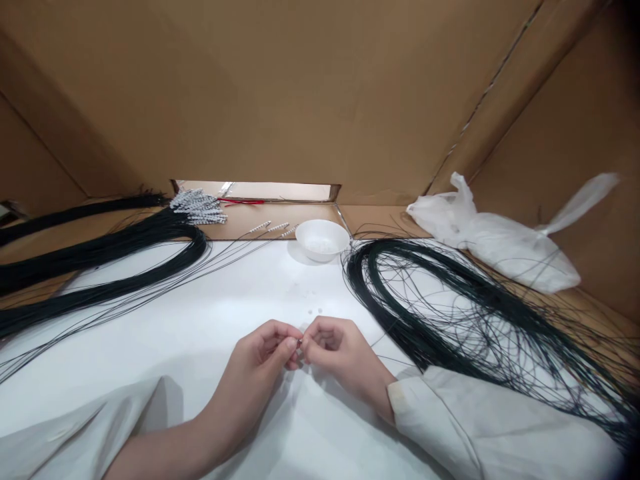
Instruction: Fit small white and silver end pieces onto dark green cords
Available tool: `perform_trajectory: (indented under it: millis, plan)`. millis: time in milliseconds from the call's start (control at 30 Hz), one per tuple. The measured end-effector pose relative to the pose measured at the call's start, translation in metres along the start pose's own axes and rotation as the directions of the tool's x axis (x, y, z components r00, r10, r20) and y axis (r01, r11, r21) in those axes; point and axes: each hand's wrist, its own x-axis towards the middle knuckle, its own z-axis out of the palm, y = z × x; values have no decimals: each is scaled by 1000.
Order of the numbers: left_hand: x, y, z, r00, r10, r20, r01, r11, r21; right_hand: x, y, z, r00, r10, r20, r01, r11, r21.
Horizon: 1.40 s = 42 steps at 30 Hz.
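Note:
My left hand [270, 353] and my right hand [333, 343] meet fingertip to fingertip above the white table surface [200, 333]. Both are closed in a pinch around something tiny between them, too small to make out. A few small pale pieces [315, 311] lie on the surface just beyond my fingers. Farther back stands a white bowl [323, 241]; its contents cannot be told. To the right of my right hand a large loop of dark thin cords [440, 313] spreads out, with many loose strands.
Bundles of dark cords [100, 257] with white beaded ends [197, 205] lie at left. Several beaded cord tips [277, 227] rest left of the bowl. Knotted white plastic bags [520, 250] sit at right. Cardboard walls [275, 93] enclose the back and sides.

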Motion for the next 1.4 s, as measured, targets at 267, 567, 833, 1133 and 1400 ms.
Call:
perform_trajectory:
  millis: [267, 567, 833, 1133, 1400]
  plan:
    - [-1, 4, 0, 997, 78, -25, -71, 975, 208, -3, -2, -2, 999, -10, -36, 9, 1000, -29]
    - [2, 4, -3, 1000, 29, 8, -29, 989, 147, -1, 2, -3, 999, -32, -29, 31, 999, -12]
    - [3, 6, -2, 1000, 24, 3, -24, 985, 171, -3, 1, -4, 999, -26, -36, 26, 1000, -17]
    - [-2, -5, -1, 982, 185, 31, -182, 898, 402, -4, -4, -3, 1000, -6, -13, 5, 999, -40]
    - [-3, 1, -5, 953, 301, 40, -271, 784, 558, -5, 4, -1, 998, -40, -40, 37, 996, -76]
